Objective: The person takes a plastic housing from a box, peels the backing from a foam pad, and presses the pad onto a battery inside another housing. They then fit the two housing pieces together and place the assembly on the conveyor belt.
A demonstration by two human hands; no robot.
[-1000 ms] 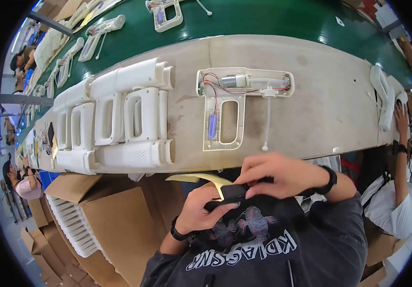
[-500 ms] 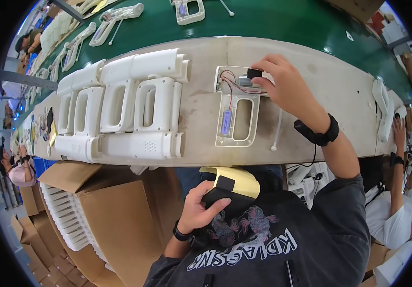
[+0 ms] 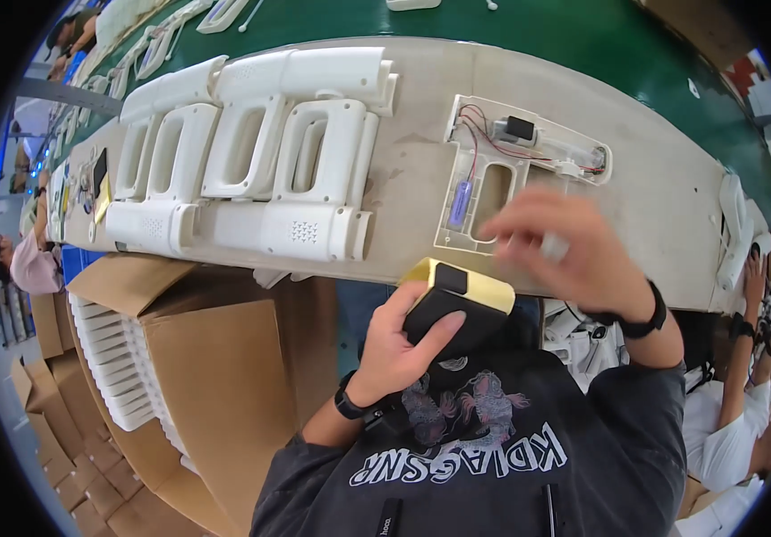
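Observation:
My left hand grips a black foam pad sheet with yellow backing paper, held in front of my shirt below the table edge. A small black square sits on the yellow side. My right hand, smeared by motion, hovers over the table's near edge, beside an opened white handheld housing. Whether its fingers hold anything is unclear. Inside the housing lie a silver motor with a black foam piece on it, red and black wires, and a purple cylindrical battery.
Several closed white housings stand in a row on the left of the table. Beyond it runs a green conveyor belt. An open cardboard box with white trays is below left. Co-workers sit at both sides.
My right hand has let go of the black foam piece, leaving it on the motor, and come back toward me. My left hand has risen slightly with the foam sheet. The view has shifted.

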